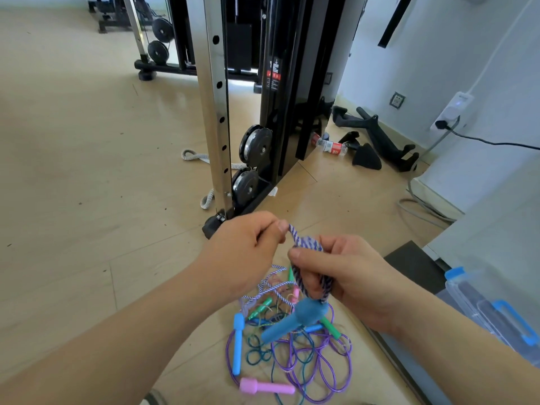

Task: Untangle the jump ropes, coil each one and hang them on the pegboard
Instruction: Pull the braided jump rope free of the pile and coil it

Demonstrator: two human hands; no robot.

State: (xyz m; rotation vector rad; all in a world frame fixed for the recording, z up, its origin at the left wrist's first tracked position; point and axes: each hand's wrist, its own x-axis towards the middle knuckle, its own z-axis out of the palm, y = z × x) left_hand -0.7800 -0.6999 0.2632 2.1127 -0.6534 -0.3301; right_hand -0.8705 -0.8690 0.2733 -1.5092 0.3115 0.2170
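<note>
Floor (pixel 73 171): pale wood-look planks, smooth, slightly glossy. Gym machine (pixel 280 97): tall black frame standing on the floor, with a shiny chrome post (pixel 214 83) drilled with a row of round holes and two round black pulley wheels (pixel 255 146) low down. Clear plastic box (pixel 482 305) at the right edge, rectangular, blue latches.

Rope pile (pixel 306 355) lies on the floor below the hands: thin glossy purple and teal cords in loose loops, tangled together.

Left hand (pixel 242 258) pinches a bend of the striped rope (pixel 309 245) between thumb and fingers. Right hand (pixel 350 276) has its fingers curled round a bunch of loops of the same rope. The rope is braided, purple and white, thicker than the cords in the pile, and runs taut between the two hands above the pile. Thinner striped strands trail down into the tangle.

Blue handles (pixel 295 320), matte and tapered, hang just under the right hand.

On the floor in the pile: a straight blue handle (pixel 238 343), a pink handle (pixel 267 387) with a thicker cap end, and a green handle (pixel 331 327).

Small plastic bottle (pixel 331 146) with a red label lies on its side by the machine.
</note>
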